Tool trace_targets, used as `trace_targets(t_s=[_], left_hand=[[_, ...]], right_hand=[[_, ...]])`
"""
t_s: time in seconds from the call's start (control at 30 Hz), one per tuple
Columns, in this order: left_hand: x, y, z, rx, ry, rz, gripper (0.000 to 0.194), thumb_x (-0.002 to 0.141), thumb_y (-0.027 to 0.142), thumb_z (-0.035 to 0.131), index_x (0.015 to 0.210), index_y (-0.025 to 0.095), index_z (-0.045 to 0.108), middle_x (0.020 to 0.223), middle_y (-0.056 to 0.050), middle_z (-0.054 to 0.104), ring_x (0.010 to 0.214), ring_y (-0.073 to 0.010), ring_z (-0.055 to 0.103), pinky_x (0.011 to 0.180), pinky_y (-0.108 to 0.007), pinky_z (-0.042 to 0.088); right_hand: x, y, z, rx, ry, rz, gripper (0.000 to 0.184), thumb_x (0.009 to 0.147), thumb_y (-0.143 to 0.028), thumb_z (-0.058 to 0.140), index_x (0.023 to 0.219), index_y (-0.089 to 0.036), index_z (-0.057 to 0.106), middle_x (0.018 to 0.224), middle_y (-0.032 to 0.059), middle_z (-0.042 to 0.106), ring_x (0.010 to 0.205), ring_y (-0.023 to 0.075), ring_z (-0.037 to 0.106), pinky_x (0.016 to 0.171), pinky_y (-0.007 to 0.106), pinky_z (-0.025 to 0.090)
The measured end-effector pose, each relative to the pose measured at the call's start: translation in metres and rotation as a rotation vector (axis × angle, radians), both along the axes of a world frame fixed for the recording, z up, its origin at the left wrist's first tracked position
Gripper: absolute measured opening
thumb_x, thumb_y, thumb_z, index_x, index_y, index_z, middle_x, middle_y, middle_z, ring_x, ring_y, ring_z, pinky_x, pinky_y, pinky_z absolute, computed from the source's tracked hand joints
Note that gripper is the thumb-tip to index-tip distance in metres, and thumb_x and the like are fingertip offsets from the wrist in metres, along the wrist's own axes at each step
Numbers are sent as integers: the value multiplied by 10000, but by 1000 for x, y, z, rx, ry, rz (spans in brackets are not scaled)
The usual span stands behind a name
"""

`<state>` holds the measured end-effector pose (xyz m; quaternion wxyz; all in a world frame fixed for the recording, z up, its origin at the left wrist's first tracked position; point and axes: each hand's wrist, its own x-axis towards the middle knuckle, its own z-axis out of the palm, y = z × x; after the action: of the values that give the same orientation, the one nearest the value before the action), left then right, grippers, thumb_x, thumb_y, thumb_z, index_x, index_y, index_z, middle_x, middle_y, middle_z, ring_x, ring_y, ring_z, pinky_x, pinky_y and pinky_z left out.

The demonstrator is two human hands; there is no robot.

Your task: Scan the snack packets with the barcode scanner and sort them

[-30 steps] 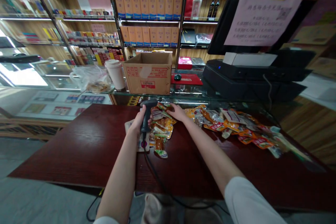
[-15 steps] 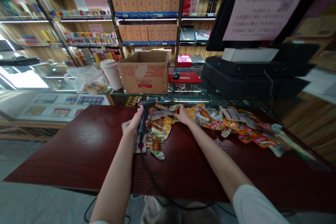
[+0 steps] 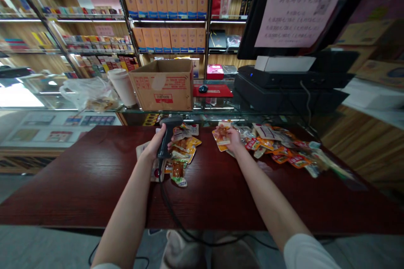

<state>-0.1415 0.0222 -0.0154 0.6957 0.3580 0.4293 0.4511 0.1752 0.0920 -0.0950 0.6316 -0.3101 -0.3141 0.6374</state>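
A black handheld scanner (image 3: 168,136) is gripped in the left hand (image 3: 157,143), above a small pile of snack packets (image 3: 183,149) on a dark red bench (image 3: 94,176). The right hand (image 3: 232,139) grasps an orange-edged packet (image 3: 222,135), beside a longer heap of packets (image 3: 277,145) on the right. Beyond the hands, on a glass counter (image 3: 217,112), stand a white cup (image 3: 123,87), an open cardboard box (image 3: 162,90) touching or near it, and a computer mouse (image 3: 203,88) on a red mat (image 3: 219,90).
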Motion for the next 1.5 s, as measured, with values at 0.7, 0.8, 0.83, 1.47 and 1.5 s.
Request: trace_targets(t_s=[0.7, 0.8, 0.83, 1.47, 1.5], left_hand=[[65, -21, -15, 105, 117, -411, 620, 825, 742, 549, 889, 127, 601, 610, -1, 557, 385, -72, 440, 345, -195, 364], [66, -20, -16, 128, 114, -408, 629, 817, 750, 551, 896, 127, 597, 608, 6, 549, 383, -68, 432, 343, -193, 369], [66, -20, -16, 131, 115, -405, 628, 815, 750, 555, 896, 128, 596, 610, 8, 549, 383, -68, 432, 343, -194, 371], [18, 4, -7, 111, 72, 55, 546, 900, 690, 475, 868, 161, 602, 521, 14, 497, 383, -85, 437, 370, -202, 358], [14, 5, -7, 118, 51, 96, 552, 883, 703, 495, 860, 161, 594, 533, 13, 507, 387, -81, 438, 371, -200, 359]], right_hand=[[-2, 0, 5, -99, 39, 161, 343, 940, -421, 458, 1115, -204, 657, 846, 74, 771, 673, 193, 702, 566, 292, 555], [-2, 1, 4, -137, 31, 189, 357, 931, -450, 465, 1123, -214, 653, 868, 80, 771, 673, 207, 705, 539, 309, 552], [-2, 0, 5, -148, 25, 190, 357, 930, -458, 465, 1114, -219, 655, 870, 78, 771, 687, 211, 709, 537, 312, 553], [-19, -25, 28, 334, -1388, -341, 437, 799, -165, 489, 1234, -161, 447, 1261, 173, 519, 1181, 292, 519, 1038, 444, 407], [-23, -29, 29, 392, -1510, -342, 429, 813, -143, 471, 1243, -146, 464, 1290, 193, 507, 1194, 305, 506, 1043, 454, 392]])
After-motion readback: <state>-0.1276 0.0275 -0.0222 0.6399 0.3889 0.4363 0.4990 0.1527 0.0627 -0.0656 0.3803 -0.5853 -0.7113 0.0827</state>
